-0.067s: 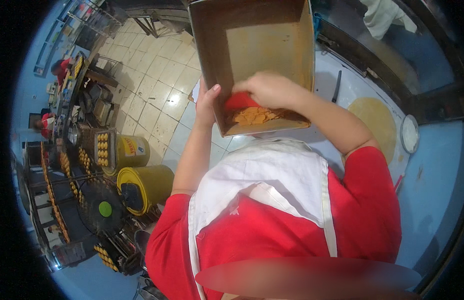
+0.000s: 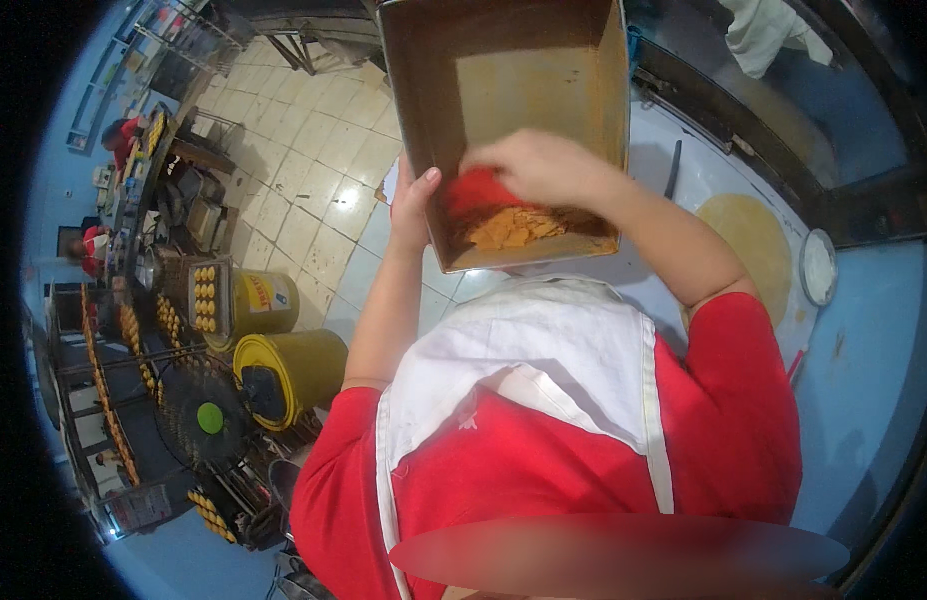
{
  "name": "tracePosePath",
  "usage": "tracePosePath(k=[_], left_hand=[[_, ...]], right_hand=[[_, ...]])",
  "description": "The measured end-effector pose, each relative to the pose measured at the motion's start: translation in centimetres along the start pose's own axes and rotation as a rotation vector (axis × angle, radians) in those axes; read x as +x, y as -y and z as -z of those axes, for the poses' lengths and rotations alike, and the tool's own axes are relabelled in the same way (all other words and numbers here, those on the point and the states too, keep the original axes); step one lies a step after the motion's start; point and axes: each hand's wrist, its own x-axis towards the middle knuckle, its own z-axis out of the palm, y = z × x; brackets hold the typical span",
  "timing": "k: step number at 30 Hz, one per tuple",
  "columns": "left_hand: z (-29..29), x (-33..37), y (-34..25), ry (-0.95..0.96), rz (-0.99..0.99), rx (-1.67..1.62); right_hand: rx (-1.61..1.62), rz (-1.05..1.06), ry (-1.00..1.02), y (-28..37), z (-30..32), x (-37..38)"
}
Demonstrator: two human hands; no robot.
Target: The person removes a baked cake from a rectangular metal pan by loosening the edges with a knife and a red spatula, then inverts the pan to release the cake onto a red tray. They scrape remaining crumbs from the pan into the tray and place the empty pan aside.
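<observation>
A deep rectangular metal tin is tilted up in front of my chest. My left hand grips its left wall, the thumb over the rim and the other fingers hidden behind. Inside the tin, my right hand is closed on a red scraper, a flat tool blurred by motion. Beside the scraper's edge, a heap of orange-brown crumbly paste lies along the near wall. Brownish residue coats the inner walls.
On the white table to the right lie a dark-handled tool, a round flat tan sheet and a bowl of white stuff. Yellow buckets, a fan and trays of yellow pastries stand left. Co-workers are far left.
My right hand and the red scraper have shifted slightly within the tin, and the paste heap's outline has changed a little. My left hand and the tin have stayed in place.
</observation>
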Motion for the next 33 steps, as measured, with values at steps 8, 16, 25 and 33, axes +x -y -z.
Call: tracePosePath(k=[8, 16, 25, 33], left_hand=[[-1.1, 2.2, -1.2, 0.143, -0.024, 0.208], [0.9, 1.7, -3.1, 0.196, -0.141, 0.425], [4.7, 1.4, -4.9, -0.03, -0.224, 0.166], [1.5, -0.1, 4.0, -0.108, -0.153, -0.187]], right_hand=[[-0.267, 0.063, 0.018, -0.3, 1.5, 1.5], [-0.67, 0.223, -0.899, -4.2, 6.8, -0.3], [-0.272, -0.048, -1.065, -7.7, 11.1, -1.7], [-0.45, -0.104, -1.157, -8.5, 8.0, -2.0]])
